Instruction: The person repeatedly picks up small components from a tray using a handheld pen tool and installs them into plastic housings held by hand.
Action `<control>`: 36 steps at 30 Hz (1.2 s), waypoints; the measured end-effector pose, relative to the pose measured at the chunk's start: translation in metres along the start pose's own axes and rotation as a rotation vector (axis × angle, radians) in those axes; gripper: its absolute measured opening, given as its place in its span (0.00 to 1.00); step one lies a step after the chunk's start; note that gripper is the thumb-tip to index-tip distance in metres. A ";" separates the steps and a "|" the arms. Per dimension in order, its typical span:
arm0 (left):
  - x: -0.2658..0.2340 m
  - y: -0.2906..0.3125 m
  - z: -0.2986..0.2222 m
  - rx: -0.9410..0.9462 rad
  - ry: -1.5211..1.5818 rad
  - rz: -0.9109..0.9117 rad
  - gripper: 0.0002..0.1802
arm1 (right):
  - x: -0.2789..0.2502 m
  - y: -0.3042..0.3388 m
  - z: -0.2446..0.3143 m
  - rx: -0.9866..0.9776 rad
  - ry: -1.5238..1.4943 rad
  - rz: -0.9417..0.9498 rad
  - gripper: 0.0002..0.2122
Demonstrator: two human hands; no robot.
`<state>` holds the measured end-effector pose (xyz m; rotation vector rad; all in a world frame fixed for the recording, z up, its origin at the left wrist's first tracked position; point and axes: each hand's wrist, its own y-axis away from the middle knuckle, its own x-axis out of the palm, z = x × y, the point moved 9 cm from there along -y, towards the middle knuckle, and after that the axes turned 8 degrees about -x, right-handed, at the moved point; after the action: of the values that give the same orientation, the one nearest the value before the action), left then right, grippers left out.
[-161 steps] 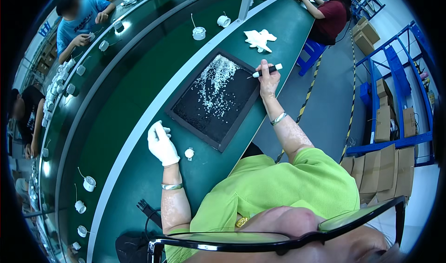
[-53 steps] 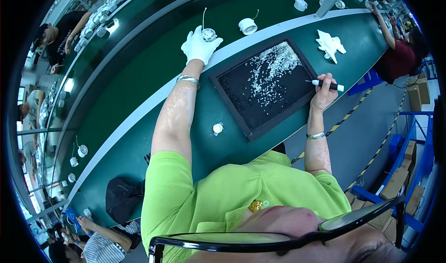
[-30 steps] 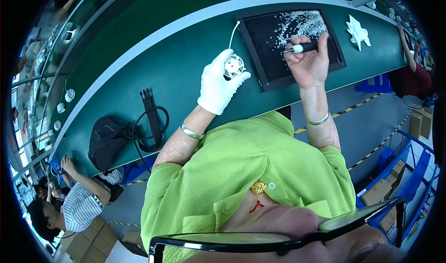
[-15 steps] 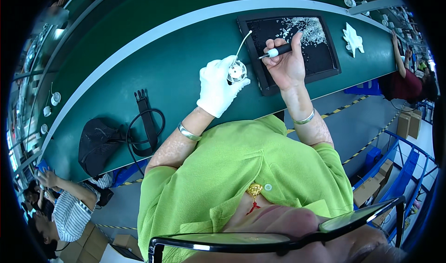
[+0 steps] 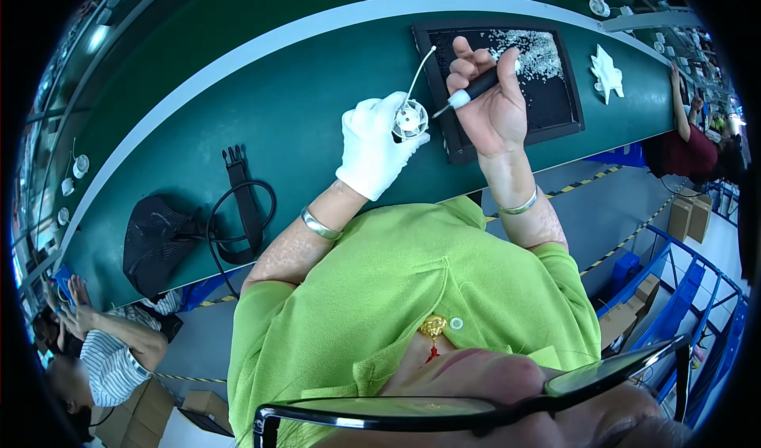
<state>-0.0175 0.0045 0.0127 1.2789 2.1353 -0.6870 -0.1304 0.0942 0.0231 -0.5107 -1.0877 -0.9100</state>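
From my remote seat I have the head view; the left hand (image 5: pixel 371 151), in a white glove, grips a round white part (image 5: pixel 410 120) between thumb and fingers, over the green bench (image 5: pixel 305 123) just left of the tray; the part's open, spoked face is turned up toward my camera, so its axis runs roughly along my line of sight; its thin white cable (image 5: pixel 420 74) leaves the upper edge and rises, leaning right, to a free end by the tray's left side.

The bare right hand (image 5: pixel 498 115) is curled around a black-handled tool (image 5: pixel 481 83); its long axis slants from upper right to lower left, the white collar leading and the thin metal tip aimed at the part's right edge; I cannot tell whether they touch.

The shallow black tray (image 5: pixel 547 133) sits flat, partly behind the right hand; small whitish pieces (image 5: pixel 539 52) are heaped toward its far right corner and scatter leftward; a crumpled white cloth or glove (image 5: pixel 606 74) lies to its right; well left, a black bag-like thing (image 5: pixel 158 246) rests near a black buckled strap (image 5: pixel 247 218).
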 end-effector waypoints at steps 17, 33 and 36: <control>-0.008 -0.006 -0.007 0.076 0.036 -0.139 0.22 | -0.009 -0.008 -0.025 -0.205 0.344 0.027 0.23; -0.001 -0.011 -0.003 0.054 0.061 -0.038 0.21 | 0.029 0.018 -0.031 -0.457 0.880 0.469 0.16; -0.008 -0.012 -0.006 0.052 0.136 -0.057 0.22 | 0.038 0.021 -0.034 -0.449 1.077 0.409 0.14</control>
<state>-0.0267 -0.0009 0.0242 1.3309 2.2845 -0.7006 -0.0888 0.0658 0.0455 -0.4768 0.2028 -0.8726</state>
